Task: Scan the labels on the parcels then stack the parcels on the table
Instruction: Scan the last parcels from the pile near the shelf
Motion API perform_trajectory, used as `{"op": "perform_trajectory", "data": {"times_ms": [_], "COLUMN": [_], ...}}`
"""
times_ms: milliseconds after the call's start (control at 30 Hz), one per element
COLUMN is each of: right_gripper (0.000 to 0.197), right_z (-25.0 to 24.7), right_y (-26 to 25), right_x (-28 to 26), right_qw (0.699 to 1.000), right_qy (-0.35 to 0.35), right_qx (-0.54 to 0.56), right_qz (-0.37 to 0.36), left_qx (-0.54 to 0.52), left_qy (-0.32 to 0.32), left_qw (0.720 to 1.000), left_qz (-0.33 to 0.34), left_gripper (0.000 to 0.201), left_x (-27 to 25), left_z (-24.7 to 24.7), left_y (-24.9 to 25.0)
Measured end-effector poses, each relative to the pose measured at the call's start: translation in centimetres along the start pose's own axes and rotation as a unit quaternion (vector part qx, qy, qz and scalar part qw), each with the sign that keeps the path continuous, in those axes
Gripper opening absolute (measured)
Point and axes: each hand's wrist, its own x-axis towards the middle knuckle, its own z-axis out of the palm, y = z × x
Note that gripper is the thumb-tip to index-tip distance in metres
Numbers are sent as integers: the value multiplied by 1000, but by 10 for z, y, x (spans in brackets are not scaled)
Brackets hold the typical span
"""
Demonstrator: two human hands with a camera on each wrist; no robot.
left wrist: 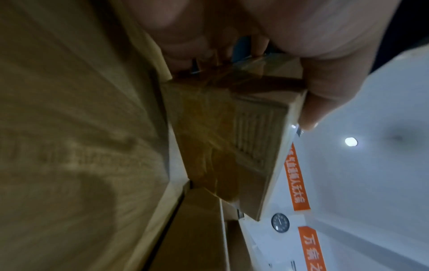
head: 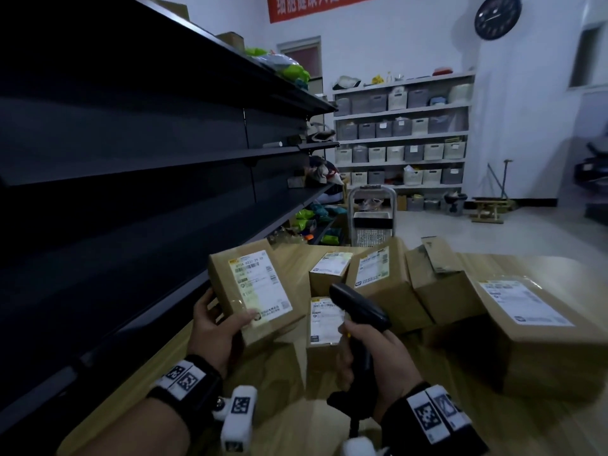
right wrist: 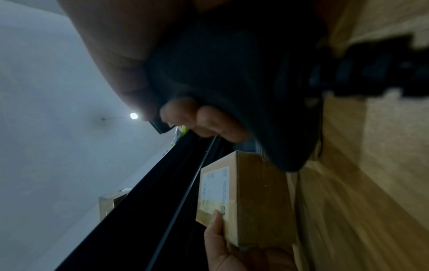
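Observation:
My left hand (head: pixel 217 320) grips a small cardboard parcel (head: pixel 253 291) raised above the table, thumb on its white label (head: pixel 260 284), which faces me. The left wrist view shows the parcel (left wrist: pixel 227 139) from below with my fingers (left wrist: pixel 325 95) curled round it. My right hand (head: pixel 378 353) grips a black handheld scanner (head: pixel 358 311), its head just right of the held parcel and aimed forward. In the right wrist view the scanner (right wrist: pixel 243 82) fills the top and the parcel (right wrist: pixel 246 198) sits below it. Several labelled parcels (head: pixel 378 278) lie on the wooden table (head: pixel 329 429).
A dark metal shelving unit (head: pixel 131 153) runs along the left, close to the table edge. A large flat parcel (head: pixel 539 327) lies at the right. A small step ladder (head: pixel 371 215) stands behind the table, and white shelves with bins (head: pixel 401 136) line the back wall.

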Motion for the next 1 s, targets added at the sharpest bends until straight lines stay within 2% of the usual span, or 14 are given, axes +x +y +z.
{"op": "perform_trajectory", "data": {"times_ms": [67,200,267,433,633,767,933,1000], "right_gripper": [55,36,31,21,22,44,36,43], "right_z": [1,1,5,13,13,12,8,7], "right_y": [3,9,12,12,11,13,13,13], "right_x": [0,2,4,4,-1,-1,-1,0], "right_qw": [1000,998,996,991,988,989,992,992], "right_qy": [-17,-38,-45,-55,-55,-73,-90,-92], "right_qx": [-15,-51,-78,-123,-144,-124,-85,-84], "right_qz": [12,14,7,-7,-17,-10,-5,-4], "left_qx": [-28,-6,-4,-8,8,16,17,14], "left_qy": [7,-6,-23,-44,-71,-78,-76,-76], "left_qw": [1000,1000,1000,999,997,997,997,997], "left_qz": [-12,1,8,2,-2,8,17,22], "left_gripper": [132,88,81,86,108,98,96,96], "left_x": [14,3,5,13,14,12,10,10], "left_z": [-8,-2,-5,-7,-9,-8,-6,-5], "left_y": [-19,-16,-16,-19,-20,-18,-17,-17]}}
